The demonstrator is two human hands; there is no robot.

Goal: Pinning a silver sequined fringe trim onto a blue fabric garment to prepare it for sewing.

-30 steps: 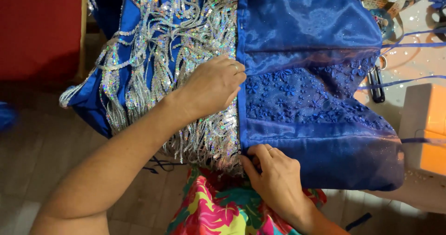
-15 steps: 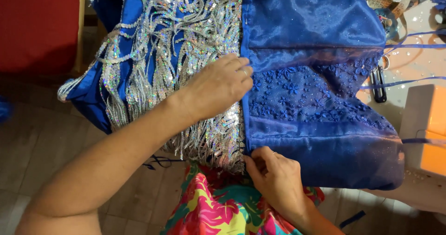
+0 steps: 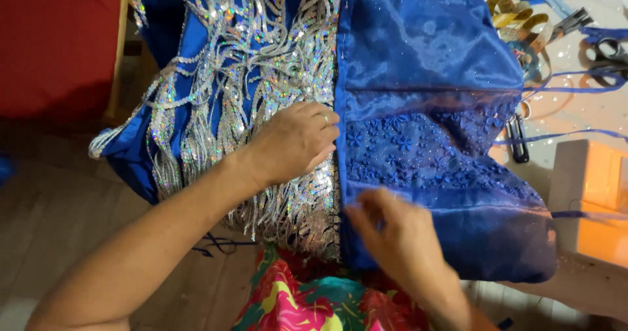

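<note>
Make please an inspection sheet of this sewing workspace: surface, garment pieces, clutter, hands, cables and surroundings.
Surface: pale table, mostly covered by cloth.
Job's things: blue satin panel with blue floral lace, lying against a silver sequin fringe fabric along one vertical seam.
Clutter: measuring tape, scissors, blue ribbons, a black tool, an orange box.
Hands: left hand flat on the sequin fabric, ring on one finger; right hand at the seam, blurred, so its grip is unclear.
Cables: nothing seen.
Surroundings: red chair, wooden floor, flowered clothing.
</note>
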